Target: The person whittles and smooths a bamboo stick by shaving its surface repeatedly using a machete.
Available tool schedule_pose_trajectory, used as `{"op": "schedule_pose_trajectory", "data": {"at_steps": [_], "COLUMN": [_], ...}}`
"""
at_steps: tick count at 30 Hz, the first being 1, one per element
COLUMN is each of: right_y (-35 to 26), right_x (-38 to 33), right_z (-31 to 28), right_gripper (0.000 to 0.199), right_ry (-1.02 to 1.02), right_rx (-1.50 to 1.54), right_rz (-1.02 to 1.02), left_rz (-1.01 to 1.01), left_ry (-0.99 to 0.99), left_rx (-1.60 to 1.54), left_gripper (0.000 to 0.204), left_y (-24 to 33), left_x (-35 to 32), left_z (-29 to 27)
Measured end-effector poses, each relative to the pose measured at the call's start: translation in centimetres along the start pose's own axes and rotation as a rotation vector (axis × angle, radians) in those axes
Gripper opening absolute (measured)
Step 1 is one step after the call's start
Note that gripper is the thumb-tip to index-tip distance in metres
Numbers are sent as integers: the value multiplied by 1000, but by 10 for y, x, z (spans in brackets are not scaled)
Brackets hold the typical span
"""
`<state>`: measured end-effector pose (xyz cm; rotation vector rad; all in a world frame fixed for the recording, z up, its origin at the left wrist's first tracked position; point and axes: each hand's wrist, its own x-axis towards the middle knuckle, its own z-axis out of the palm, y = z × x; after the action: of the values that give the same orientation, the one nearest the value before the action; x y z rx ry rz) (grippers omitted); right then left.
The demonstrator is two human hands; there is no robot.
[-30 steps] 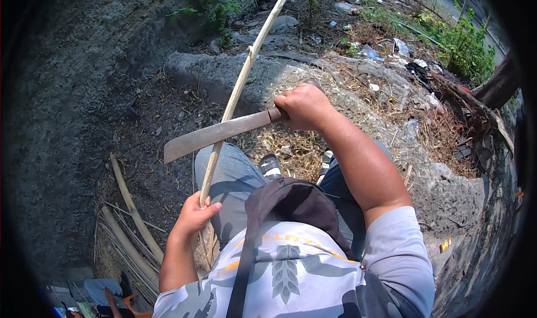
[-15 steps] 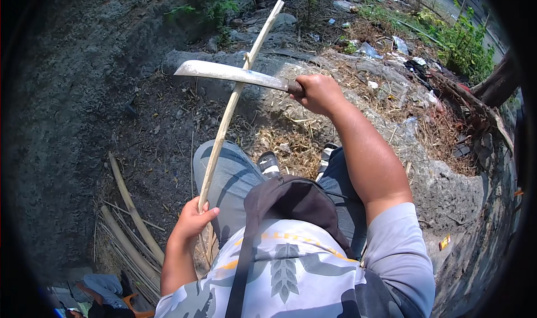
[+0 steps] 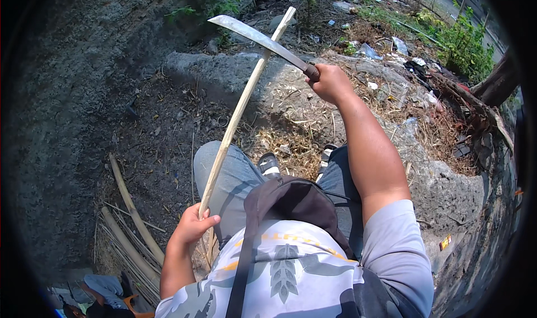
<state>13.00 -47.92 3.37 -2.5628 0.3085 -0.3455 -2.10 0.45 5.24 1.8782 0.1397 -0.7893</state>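
We found the left hand (image 3: 193, 226) low beside the person's body, its fingers clamped around the near end of a pale wooden strip (image 3: 241, 108), thumb standing out to the right. The strip slanted up and away over the left knee of the jeans (image 3: 240, 170); we judged that gripping it at the end kept the hand well clear of steel and left the length exposed. Farther right, the machete (image 3: 253, 34) crossed the strip near its far end, blade tip pointing left (contact between the two could not be confirmed from above). The right hand (image 3: 330, 83) had its fingers wrapped together around the dark handle, the arm extended, in our view to reach that far portion.

As to surroundings, we recorded a rough wall (image 3: 61, 122) at the far left, which limited room on that side. Beside it lay long curved poles (image 3: 127, 198), with part of another person (image 3: 103, 290) at the lower edge. Between the legs we noted a sandal (image 3: 269, 164) and a black bag (image 3: 296, 206) hanging in front of the lap; knee and bag both crowded the space near the body. Dry straw, plastic litter (image 3: 370, 52) and a tree trunk (image 3: 499, 86) occupied the right, apart from the blade.
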Motion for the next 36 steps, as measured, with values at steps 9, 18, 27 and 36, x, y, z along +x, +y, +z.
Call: {"op": "schedule_pose_trajectory", "data": {"at_steps": [9, 18, 27, 36], "right_y": [12, -66, -32, -67], "right_x": [1, -38, -15, -37], "right_z": [-5, 11, 10, 9], "right_gripper": [35, 21, 19, 19], "right_ry": [10, -167, -257, -275], "right_rx": [165, -142, -133, -192], "right_rz": [34, -701, -360, -523], "left_rz": [62, -44, -39, -20], "left_ry": [13, -222, -264, -185], "left_rx": [-45, -434, -309, -276], "left_gripper": [36, 32, 34, 33], "left_y": [-1, 11, 16, 17], "left_x": [3, 27, 25, 25], "left_z": [8, 19, 19, 26]}}
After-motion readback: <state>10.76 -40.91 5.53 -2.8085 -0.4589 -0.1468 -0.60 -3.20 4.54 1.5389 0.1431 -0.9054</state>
